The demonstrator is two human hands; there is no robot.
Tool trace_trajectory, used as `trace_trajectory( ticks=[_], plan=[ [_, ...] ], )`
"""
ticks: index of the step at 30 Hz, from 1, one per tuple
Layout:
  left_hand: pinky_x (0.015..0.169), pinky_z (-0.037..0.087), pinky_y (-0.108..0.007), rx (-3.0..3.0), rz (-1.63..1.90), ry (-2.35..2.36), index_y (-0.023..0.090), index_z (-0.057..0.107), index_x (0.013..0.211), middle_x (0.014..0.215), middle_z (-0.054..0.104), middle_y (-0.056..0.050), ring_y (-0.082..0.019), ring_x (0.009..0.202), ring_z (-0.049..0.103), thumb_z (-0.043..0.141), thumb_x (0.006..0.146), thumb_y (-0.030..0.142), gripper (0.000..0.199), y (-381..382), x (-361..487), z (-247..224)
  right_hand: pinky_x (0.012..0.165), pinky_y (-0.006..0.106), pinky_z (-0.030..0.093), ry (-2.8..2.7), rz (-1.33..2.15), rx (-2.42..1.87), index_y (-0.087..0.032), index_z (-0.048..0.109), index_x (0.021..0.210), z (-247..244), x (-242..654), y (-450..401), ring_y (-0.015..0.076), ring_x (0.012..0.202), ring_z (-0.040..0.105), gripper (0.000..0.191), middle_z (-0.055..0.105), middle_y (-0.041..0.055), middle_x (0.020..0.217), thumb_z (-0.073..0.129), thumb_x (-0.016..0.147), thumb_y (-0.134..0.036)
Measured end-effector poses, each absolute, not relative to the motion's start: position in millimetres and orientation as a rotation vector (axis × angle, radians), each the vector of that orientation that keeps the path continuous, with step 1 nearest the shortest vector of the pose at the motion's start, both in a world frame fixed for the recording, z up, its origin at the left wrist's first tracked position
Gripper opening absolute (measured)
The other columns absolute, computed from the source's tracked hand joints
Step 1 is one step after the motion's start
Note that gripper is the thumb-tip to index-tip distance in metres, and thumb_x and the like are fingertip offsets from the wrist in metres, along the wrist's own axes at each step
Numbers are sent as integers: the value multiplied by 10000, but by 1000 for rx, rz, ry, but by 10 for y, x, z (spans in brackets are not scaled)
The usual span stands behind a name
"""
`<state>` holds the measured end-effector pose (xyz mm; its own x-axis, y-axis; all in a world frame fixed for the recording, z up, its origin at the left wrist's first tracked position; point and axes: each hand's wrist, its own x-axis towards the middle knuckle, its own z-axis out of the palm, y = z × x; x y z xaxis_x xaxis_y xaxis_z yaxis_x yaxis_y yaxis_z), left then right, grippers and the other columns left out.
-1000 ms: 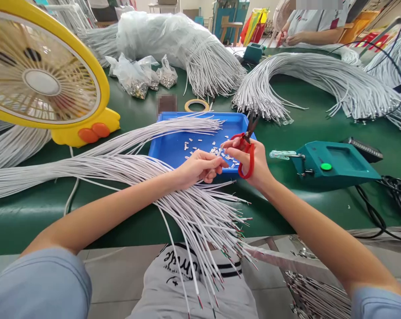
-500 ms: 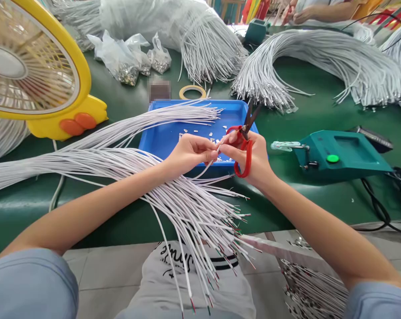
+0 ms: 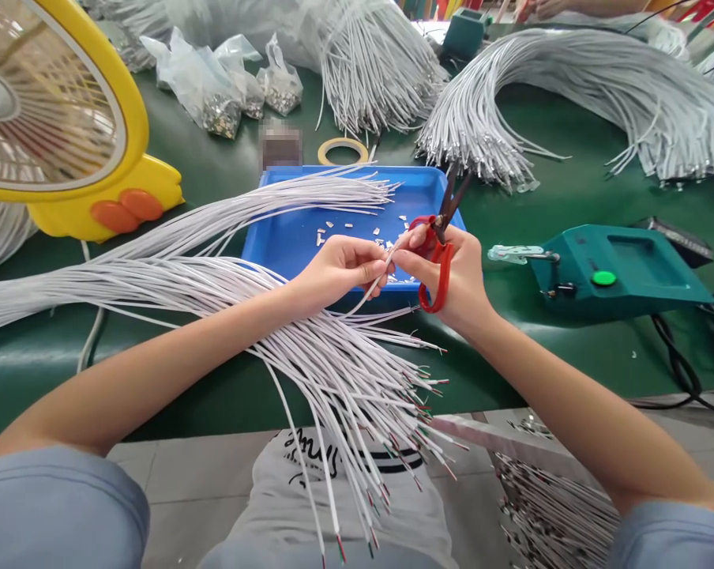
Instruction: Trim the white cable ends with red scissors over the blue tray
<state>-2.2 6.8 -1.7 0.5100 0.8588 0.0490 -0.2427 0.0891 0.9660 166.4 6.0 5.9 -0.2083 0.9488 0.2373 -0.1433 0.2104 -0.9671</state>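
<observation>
My left hand (image 3: 342, 273) pinches a white cable (image 3: 370, 292) near its end, over the front of a blue tray (image 3: 286, 246). Red-handled scissors (image 3: 443, 276) hang on my right hand (image 3: 460, 276), blades pointing up and away. The thumb and forefinger of that hand also meet at the cable's tip, close to the left fingertips. White scraps (image 3: 348, 225) lie in the tray. A large bundle of white cables (image 3: 327, 356) runs beneath my left forearm, its stripped ends showing red and green wires. A smaller bundle (image 3: 310, 194) rests across the tray's left side.
On the left stands a yellow fan (image 3: 135, 134). A green device (image 3: 623, 273) with a green button is at the right. Behind the tray are yellow tape (image 3: 342, 152), bags of small parts (image 3: 215, 103) and more cable bundles (image 3: 570, 71). Another person's arm (image 3: 594, 8) shows at the top.
The view has shifted slightly, so the background items sit a little higher. Both hands stay together at the cable, with the scissors still in the right one.
</observation>
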Motion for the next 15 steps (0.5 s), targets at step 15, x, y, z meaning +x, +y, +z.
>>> trace_trajectory(
  ticks=[15],
  plan=[
    [483, 466, -200, 1367, 1061, 815, 86, 679, 691, 583, 614, -7, -84, 505, 552, 839, 618, 335, 305, 47, -5, 19, 736, 331, 527, -1437, 1148, -883, -224, 528, 671, 115, 1677, 35, 142, 737, 619, 204, 662, -12, 762, 723, 720, -192]
  ],
)
